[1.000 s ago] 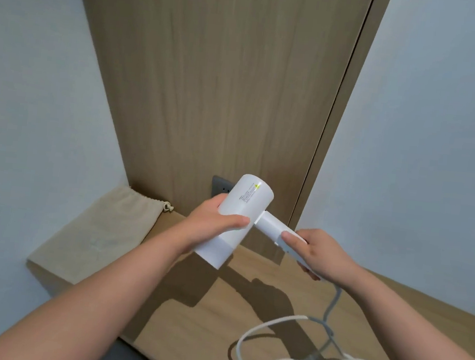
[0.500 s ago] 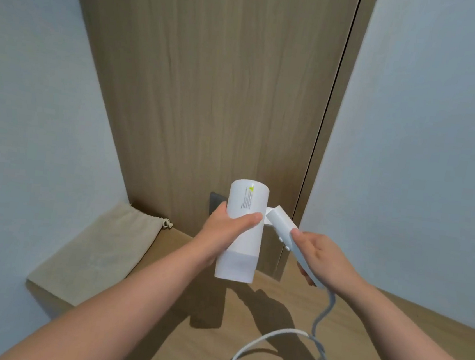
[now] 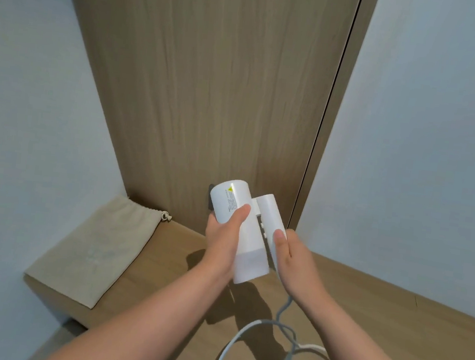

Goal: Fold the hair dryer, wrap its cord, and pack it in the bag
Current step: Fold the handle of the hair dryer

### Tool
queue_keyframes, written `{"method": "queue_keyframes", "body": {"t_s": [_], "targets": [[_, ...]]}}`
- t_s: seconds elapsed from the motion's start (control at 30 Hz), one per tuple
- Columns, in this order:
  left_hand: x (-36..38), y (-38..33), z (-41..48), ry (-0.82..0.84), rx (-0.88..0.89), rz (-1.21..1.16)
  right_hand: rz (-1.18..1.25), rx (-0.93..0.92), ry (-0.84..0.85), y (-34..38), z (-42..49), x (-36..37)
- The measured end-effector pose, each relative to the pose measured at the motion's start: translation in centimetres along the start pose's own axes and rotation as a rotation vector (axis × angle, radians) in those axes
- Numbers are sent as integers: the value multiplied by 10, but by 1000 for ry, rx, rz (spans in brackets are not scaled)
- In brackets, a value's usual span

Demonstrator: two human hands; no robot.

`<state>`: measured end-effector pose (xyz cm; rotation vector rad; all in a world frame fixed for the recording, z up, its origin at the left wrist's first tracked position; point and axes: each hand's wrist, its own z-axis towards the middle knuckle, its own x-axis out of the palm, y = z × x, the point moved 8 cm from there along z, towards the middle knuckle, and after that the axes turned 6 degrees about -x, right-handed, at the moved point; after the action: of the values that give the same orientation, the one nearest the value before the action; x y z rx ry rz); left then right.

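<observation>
Left hand (image 3: 223,237): bare, with a smooth back and a plump, rounded thumb; the other fingers are mostly hidden.
Right hand (image 3: 290,255): bare too, with a short, neat nail on the thumb.
Left arm (image 3: 140,316): bare from the wrist down to the bottom edge of the view, long, round and smooth.
Right arm (image 3: 359,345): bare the same way, smooth, getting wider toward the bottom corner.
Wrists: bare on both sides.

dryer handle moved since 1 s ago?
Yes. The handle swung left, away from the right wall, and now lies alongside the barrel, right hand holding it.
</observation>
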<state>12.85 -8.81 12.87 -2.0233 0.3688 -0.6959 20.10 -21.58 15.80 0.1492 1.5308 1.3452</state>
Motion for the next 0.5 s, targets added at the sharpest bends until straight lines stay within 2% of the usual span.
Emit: {"method": "queue_keyframes", "body": {"t_s": [0.1,0.17,0.27,0.37,0.5], "targets": [[-10,14,7,-14,-80,-74,15,34,109,-13,-3,3],[-10,24,11,51,-149,-70,47,83,122,-21,1,-2],[-11,25,17,179,-124,89,105,128,145,-29,12,-17],[-24,9,17,185,87,517,72,119,188,-33,21,-33],[-11,-20,-6,223,584,1208,-36,75,308,-31,28,-44]]}}
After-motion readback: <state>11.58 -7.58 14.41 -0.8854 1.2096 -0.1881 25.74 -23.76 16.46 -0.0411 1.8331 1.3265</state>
